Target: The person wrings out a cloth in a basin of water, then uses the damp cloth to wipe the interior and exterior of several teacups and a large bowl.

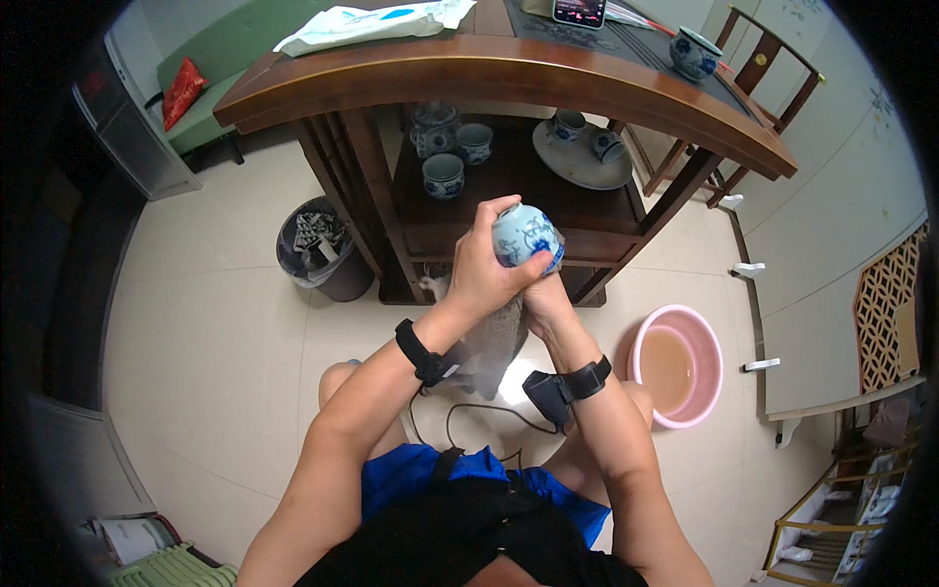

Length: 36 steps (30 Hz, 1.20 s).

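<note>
My left hand (479,259) is closed round a blue-and-white porcelain cup (526,235), with the thumb pressed across its near side. The cup is tilted, and its inside does not show. Just below it, my right hand (546,301) is closed, its fingers mostly hidden behind the cup and the left hand. A grey cloth (497,342) hangs down from beside the right hand, between my knees. Both hands are in front of the open shelf of a dark wooden table (509,70).
On the shelf stand porcelain cups (444,176) and a round tray (584,168) with two cups. A wastebin (344,274) is left, a pink basin (706,386) of cloudy water right. On the tabletop are a white packet (377,24), a phone (579,12) and another cup. Black cable (489,408) lies below.
</note>
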Each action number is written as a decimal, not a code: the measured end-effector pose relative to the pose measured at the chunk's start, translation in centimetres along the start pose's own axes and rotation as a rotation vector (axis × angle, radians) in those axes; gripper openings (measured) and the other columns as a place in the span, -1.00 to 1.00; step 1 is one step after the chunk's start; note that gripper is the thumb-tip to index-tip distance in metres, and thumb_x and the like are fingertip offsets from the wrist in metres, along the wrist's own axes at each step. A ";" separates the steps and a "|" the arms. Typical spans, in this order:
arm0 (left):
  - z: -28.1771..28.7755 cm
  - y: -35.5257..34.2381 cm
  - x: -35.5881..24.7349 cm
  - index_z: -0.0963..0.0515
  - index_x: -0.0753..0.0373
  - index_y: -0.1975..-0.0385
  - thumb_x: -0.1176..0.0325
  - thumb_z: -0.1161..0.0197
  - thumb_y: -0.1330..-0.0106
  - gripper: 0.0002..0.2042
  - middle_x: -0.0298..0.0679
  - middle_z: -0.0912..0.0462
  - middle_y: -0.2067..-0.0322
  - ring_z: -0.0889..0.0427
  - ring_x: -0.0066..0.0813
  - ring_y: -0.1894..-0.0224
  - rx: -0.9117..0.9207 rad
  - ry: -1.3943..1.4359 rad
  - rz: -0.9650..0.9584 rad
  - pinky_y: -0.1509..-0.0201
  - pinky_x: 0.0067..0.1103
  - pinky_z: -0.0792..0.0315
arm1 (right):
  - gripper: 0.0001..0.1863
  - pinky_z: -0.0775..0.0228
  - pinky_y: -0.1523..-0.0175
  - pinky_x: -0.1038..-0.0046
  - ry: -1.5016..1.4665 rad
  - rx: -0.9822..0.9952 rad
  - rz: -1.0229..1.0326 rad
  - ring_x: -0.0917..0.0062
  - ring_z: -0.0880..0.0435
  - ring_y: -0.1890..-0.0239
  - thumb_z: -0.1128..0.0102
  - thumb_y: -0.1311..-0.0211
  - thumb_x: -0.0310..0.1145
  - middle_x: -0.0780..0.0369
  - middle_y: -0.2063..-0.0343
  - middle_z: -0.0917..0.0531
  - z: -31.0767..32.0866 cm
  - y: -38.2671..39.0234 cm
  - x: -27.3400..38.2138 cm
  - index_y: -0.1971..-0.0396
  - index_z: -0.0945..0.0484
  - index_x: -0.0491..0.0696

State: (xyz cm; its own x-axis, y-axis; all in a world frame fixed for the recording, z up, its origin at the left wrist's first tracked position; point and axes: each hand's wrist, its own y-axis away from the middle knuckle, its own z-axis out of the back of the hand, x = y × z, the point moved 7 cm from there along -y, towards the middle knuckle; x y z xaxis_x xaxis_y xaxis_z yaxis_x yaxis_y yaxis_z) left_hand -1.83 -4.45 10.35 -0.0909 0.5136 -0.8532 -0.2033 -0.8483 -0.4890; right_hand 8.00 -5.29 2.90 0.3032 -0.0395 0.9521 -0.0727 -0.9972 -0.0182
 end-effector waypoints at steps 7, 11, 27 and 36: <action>0.6 0.0 0.3 -0.33 0.30 0.12 0.04 -0.33 -0.09 -0.47 -0.19 -0.50 0.25 -0.51 -0.48 0.20 0.007 -0.084 0.165 0.07 -0.52 -0.41 | -0.70 -0.41 0.06 0.45 0.603 -0.157 0.556 0.36 -0.61 0.15 -0.22 -0.01 -0.47 0.12 0.22 -0.63 1.0 0.4 5.6 0.17 -0.53 -0.12; 0.5 -0.1 2.2 -0.35 0.30 0.16 0.02 -0.29 -0.13 -0.51 -0.27 -0.50 0.36 -0.50 -0.56 0.35 0.004 -0.054 0.131 0.26 -0.59 -0.43 | -0.62 -0.47 0.21 0.39 0.912 -0.194 0.793 0.28 -0.60 0.22 -0.31 0.13 -0.45 0.17 0.28 -0.63 1.3 0.6 7.8 0.19 -0.54 -0.09; -1.1 2.3 5.2 -0.44 0.25 0.12 0.06 0.05 -0.37 -0.63 -0.29 -0.57 0.41 -0.55 -0.54 0.49 0.402 0.215 0.723 0.45 -0.66 -0.41 | -0.61 -0.43 0.09 0.27 1.006 0.226 0.625 0.09 -0.54 0.16 -0.13 0.13 -0.59 0.07 0.17 -0.57 -0.9 1.4 7.3 0.17 -0.51 -0.10; 0.6 0.6 4.3 -0.39 0.30 0.18 0.22 -0.05 -0.25 -0.71 0.07 -0.59 0.31 -0.56 0.12 0.18 0.111 -0.240 0.229 0.10 -0.29 -0.42 | -0.70 -0.43 0.15 0.27 0.912 0.029 0.506 0.02 -0.55 0.21 -0.15 0.06 -0.58 -0.03 0.33 -0.60 0.4 0.4 6.5 0.23 -0.50 -0.15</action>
State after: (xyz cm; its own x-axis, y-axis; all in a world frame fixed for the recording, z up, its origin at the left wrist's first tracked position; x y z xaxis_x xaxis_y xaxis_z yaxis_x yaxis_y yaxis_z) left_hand -2.91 -2.68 6.53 -0.3700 0.3388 -0.8651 -0.2547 -0.9324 -0.2563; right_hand 10.35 -5.93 8.97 -0.5901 -0.4021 0.7001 0.0351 -0.8791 -0.4753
